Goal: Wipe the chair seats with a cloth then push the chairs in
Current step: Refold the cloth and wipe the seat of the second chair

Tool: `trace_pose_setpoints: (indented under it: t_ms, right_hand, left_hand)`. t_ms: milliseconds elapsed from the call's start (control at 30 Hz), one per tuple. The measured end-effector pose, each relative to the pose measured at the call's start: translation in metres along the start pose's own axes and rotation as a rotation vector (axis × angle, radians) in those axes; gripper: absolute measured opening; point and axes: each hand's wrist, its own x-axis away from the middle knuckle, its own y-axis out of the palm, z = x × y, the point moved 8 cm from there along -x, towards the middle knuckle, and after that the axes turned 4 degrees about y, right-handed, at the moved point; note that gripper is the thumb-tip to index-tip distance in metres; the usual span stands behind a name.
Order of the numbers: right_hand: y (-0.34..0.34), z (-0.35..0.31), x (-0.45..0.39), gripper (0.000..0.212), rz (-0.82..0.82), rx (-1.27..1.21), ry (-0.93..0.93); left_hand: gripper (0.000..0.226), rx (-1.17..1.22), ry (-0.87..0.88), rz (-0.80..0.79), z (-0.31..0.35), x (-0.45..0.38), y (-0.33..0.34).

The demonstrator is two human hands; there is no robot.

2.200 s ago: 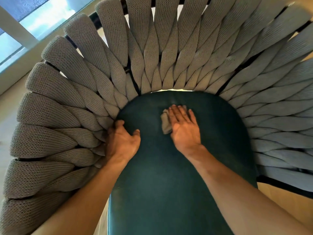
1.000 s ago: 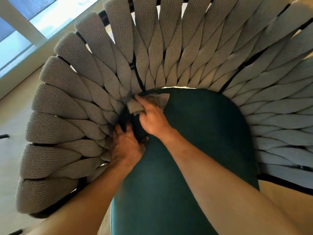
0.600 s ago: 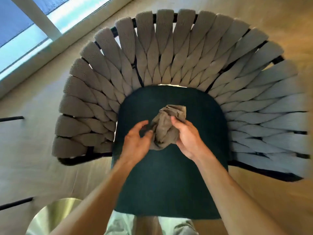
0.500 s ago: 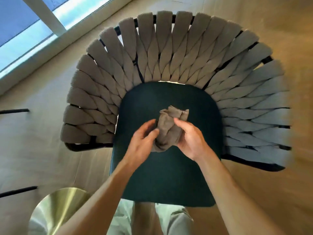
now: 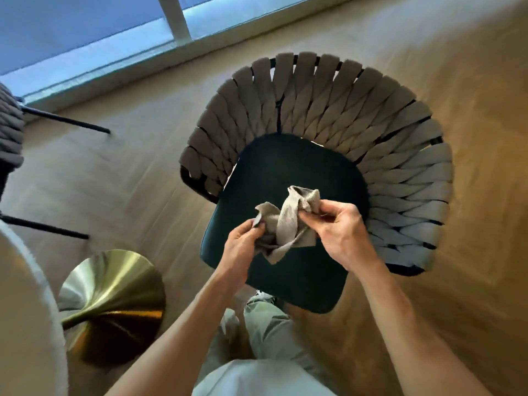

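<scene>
You held one cloth above the seat of the chair, clear of the cushion and roughly over its middle; the cloth was grey-beige, of a knitted-looking weave, bunched and twisted into loose folds with one corner standing up near your right fingers and another tail hanging down between your wrists; your left hand pinched its lower left edge between thumb and curled fingers, and your right hand pinched its upper right part, thumb against the fingertips, the other fingers curled in behind; the seat was a single dark teal cushion with rounded corners, its surface smooth and unmarked as far as the blur let you judge; around it ran a curved back of thick, twisted grey woven straps on a dark frame; part of a second chair of the same weave showed at the left edge, with two dark legs reaching over the pale wood floor; one brass table base stood at lower left, near your legs.
</scene>
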Motion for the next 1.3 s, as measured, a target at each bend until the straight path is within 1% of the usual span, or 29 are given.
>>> trace_pose_setpoints:
  t_ms: [67, 100, 200, 267, 333, 433, 467, 500, 567, 667, 700, 733, 767, 867, 967, 1000, 1100, 1167, 1200, 1233, 1300]
  right_hand:
    - [0.008, -0.019, 0.014, 0.011, -0.049, 0.011, -0.037]
    - [0.014, -0.027, 0.021, 0.012, -0.078, 0.013, -0.047]
    - [0.034, -0.049, 0.041, 0.011, -0.174, -0.057, -0.034]
    - [0.047, -0.063, 0.054, 0.011, -0.246, -0.067, -0.036]
    - [0.06, -0.074, 0.068, 0.011, -0.292, 0.03, -0.063]
    - [0.077, -0.078, 0.088, 0.017, -0.322, 0.161, -0.043]
    - [0.084, -0.077, 0.095, 0.021, -0.327, 0.178, -0.02]
    - [0.09, -0.077, 0.103, 0.023, -0.33, 0.2, -0.005]
    - [0.104, -0.076, 0.12, 0.025, -0.351, 0.244, 0.008]
    - [0.126, -0.074, 0.149, 0.024, -0.411, 0.264, 0.018]
    - [0.132, -0.074, 0.158, 0.025, -0.428, 0.259, 0.024]
    - [0.138, -0.074, 0.167, 0.025, -0.447, 0.245, 0.033]
    - [0.144, -0.074, 0.174, 0.025, -0.465, 0.23, 0.04]
    - [0.159, -0.072, 0.191, 0.025, -0.516, 0.152, 0.068]
    - [0.17, -0.068, 0.194, 0.026, -0.54, 0.066, 0.14]
    - [0.175, -0.067, 0.193, 0.027, -0.543, 0.067, 0.165]
    - [0.19, -0.058, 0.183, 0.034, -0.549, 0.168, 0.22]
    - [0.205, -0.049, 0.177, 0.037, -0.607, 0.265, 0.246]
    - [0.215, -0.043, 0.176, 0.041, -0.678, 0.307, 0.265]
    - [0.224, -0.036, 0.176, 0.051, -0.764, 0.334, 0.299]
    - [0.239, -0.021, 0.177, 0.086, -0.944, 0.356, 0.39]
  left_hand:
    - [0.022, 0.14, -0.019, 0.023, 0.001, 0.018, -0.007]
    - [0.02, 0.217, -0.034, 0.027, 0.002, 0.027, -0.011]
    - [0.019, 0.388, -0.056, -0.01, 0.001, 0.054, -0.022]
    - [0.024, 0.4, -0.072, -0.018, 0.0, 0.073, -0.03]
    - [0.027, 0.336, -0.105, -0.015, -0.005, 0.091, -0.039]
    - [0.016, 0.254, -0.133, -0.035, -0.022, 0.115, -0.055]
    - [0.023, 0.248, -0.131, -0.033, -0.026, 0.124, -0.06]
    - [0.035, 0.234, -0.096, -0.035, -0.03, 0.131, -0.066]
    - [0.052, 0.198, 0.047, -0.108, -0.028, 0.149, -0.071]
    - [0.079, 0.274, 0.216, -0.223, -0.02, 0.187, -0.069]
    - [0.079, 0.288, 0.272, -0.249, -0.019, 0.198, -0.07]
    - [0.074, 0.276, 0.328, -0.242, -0.018, 0.207, -0.073]
    - [0.068, 0.26, 0.368, -0.191, -0.019, 0.213, -0.08]
    - [0.058, 0.258, 0.406, 0.024, -0.027, 0.226, -0.106]
    - [0.044, 0.391, 0.389, 0.094, -0.038, 0.236, -0.132]
    - [0.044, 0.431, 0.37, 0.121, -0.042, 0.239, -0.141]
    - [0.061, 0.433, 0.309, 0.274, -0.055, 0.247, -0.164]
    - [0.059, 0.462, 0.288, 0.375, -0.058, 0.252, -0.173]
    - [0.054, 0.495, 0.262, 0.445, -0.063, 0.254, -0.179]
    - [0.044, 0.516, 0.234, 0.512, -0.068, 0.257, -0.184]
    - [0.021, 0.536, 0.184, 0.638, -0.08, 0.264, -0.194]
